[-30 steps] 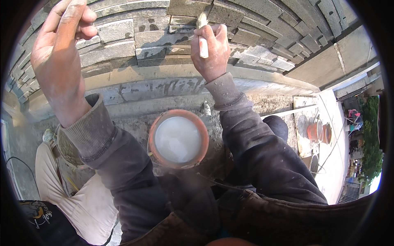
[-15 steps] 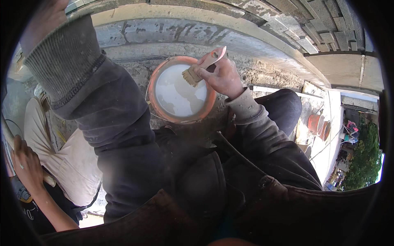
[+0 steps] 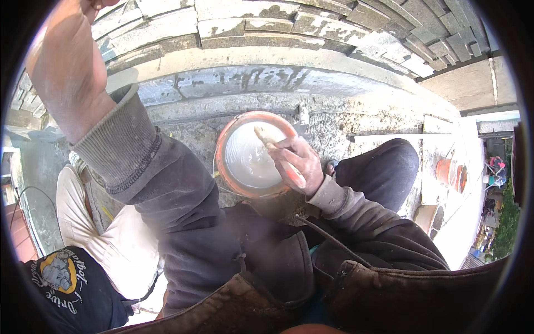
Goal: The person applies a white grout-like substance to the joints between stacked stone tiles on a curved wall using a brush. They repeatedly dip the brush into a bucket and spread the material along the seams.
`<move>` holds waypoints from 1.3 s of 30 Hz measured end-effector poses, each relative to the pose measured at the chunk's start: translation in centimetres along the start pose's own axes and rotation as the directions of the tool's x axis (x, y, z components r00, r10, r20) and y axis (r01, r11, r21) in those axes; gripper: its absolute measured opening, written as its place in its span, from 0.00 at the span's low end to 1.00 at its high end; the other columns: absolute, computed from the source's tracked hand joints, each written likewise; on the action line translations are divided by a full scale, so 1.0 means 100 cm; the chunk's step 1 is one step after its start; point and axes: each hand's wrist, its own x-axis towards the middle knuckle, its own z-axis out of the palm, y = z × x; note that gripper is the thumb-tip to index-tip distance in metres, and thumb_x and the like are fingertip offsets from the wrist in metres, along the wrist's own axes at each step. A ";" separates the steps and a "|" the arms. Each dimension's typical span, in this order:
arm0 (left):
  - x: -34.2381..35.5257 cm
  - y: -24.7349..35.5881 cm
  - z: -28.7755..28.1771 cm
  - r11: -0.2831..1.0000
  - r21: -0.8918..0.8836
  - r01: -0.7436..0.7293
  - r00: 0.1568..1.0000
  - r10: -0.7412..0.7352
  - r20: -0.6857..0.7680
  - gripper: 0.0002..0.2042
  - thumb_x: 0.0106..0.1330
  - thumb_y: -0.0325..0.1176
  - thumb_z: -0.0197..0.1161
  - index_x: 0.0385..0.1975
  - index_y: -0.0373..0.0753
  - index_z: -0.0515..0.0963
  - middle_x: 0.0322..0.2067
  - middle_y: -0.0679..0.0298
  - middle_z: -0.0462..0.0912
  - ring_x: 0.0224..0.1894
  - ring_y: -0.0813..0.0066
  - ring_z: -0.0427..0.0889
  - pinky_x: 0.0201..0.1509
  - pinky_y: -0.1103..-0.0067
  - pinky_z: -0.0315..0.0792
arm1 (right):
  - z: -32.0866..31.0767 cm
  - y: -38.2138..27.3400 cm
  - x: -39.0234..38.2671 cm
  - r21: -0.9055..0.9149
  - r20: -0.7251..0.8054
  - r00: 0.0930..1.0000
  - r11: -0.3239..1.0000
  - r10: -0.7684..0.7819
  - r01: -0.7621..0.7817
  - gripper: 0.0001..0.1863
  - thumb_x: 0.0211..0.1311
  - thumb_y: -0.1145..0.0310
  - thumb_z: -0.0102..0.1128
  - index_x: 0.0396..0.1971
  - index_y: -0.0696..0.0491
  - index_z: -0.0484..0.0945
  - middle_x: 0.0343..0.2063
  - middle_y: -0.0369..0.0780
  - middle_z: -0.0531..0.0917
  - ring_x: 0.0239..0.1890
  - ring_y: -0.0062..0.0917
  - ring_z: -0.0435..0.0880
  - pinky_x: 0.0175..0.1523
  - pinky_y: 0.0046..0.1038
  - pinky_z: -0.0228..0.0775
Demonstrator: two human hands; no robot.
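Note:
In my right hand (image 3: 300,164) is a paintbrush (image 3: 293,173), its handle pointing back toward me and its pale, wet bristles over the bucket. The round orange bucket (image 3: 221,161) stands on the ground in front of me and holds a milky white liquid (image 3: 247,158). Stretched far up and to the left, my left hand (image 3: 72,61) is close to the stone-clad wall; its fingers are mostly cut off at the picture's edge, so what they touch or hold is hidden.
A wall of layered stone strips (image 3: 267,25) rises ahead above a wet grey ledge (image 3: 222,80). On my left sits a person in light trousers (image 3: 130,250) and a dark printed shirt (image 3: 78,289). Orange buckets (image 3: 445,171) stand on the right near a pale board (image 3: 406,137).
The paintbrush has turned from bristles down toward me to bristles pointing away, over the liquid. My view has tilted up, showing more wall. The other person's hand has left the picture.

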 end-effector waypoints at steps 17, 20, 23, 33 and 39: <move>-0.003 0.018 0.022 0.998 -0.016 0.062 0.993 -0.060 0.104 0.18 0.77 0.31 0.61 0.60 0.25 0.78 0.30 0.67 0.79 0.32 0.82 0.76 0.43 0.86 0.71 | -0.010 0.048 0.251 -0.190 -0.679 0.670 0.953 -0.301 0.236 0.16 0.45 0.74 0.76 0.35 0.39 0.90 0.40 0.37 0.78 0.45 0.32 0.81 0.45 0.35 0.77; -0.006 0.021 0.011 0.999 -0.011 0.042 0.995 -0.041 0.093 0.18 0.77 0.32 0.61 0.60 0.26 0.78 0.30 0.68 0.79 0.32 0.82 0.75 0.43 0.86 0.70 | -0.028 0.033 0.250 0.006 -0.644 0.720 0.940 -0.257 0.341 0.10 0.58 0.79 0.71 0.37 0.48 0.90 0.41 0.43 0.84 0.45 0.31 0.86 0.51 0.29 0.80; -0.004 0.023 0.016 0.998 -0.011 0.059 0.994 -0.058 0.088 0.19 0.77 0.32 0.61 0.61 0.25 0.78 0.30 0.68 0.79 0.33 0.82 0.75 0.43 0.86 0.70 | -0.053 0.062 0.248 0.119 -0.772 0.631 0.959 -0.073 0.257 0.06 0.60 0.81 0.69 0.33 0.53 0.87 0.43 0.42 0.84 0.48 0.32 0.85 0.55 0.32 0.78; -0.003 0.019 0.009 0.999 0.011 0.032 0.984 -0.033 0.176 0.19 0.78 0.32 0.59 0.62 0.24 0.77 0.32 0.67 0.79 0.34 0.83 0.76 0.43 0.85 0.71 | -0.029 0.051 0.236 -0.028 -0.746 0.638 0.967 -0.190 0.254 0.16 0.49 0.80 0.72 0.36 0.43 0.90 0.39 0.36 0.85 0.45 0.31 0.85 0.49 0.33 0.80; -0.008 0.031 0.015 0.999 0.044 0.029 0.994 -0.033 0.108 0.20 0.77 0.31 0.60 0.63 0.24 0.75 0.32 0.67 0.78 0.34 0.82 0.74 0.46 0.85 0.70 | -0.088 0.090 0.183 -0.330 -0.812 0.547 0.933 -0.203 -0.143 0.12 0.53 0.80 0.68 0.33 0.45 0.89 0.41 0.39 0.84 0.47 0.34 0.83 0.54 0.34 0.77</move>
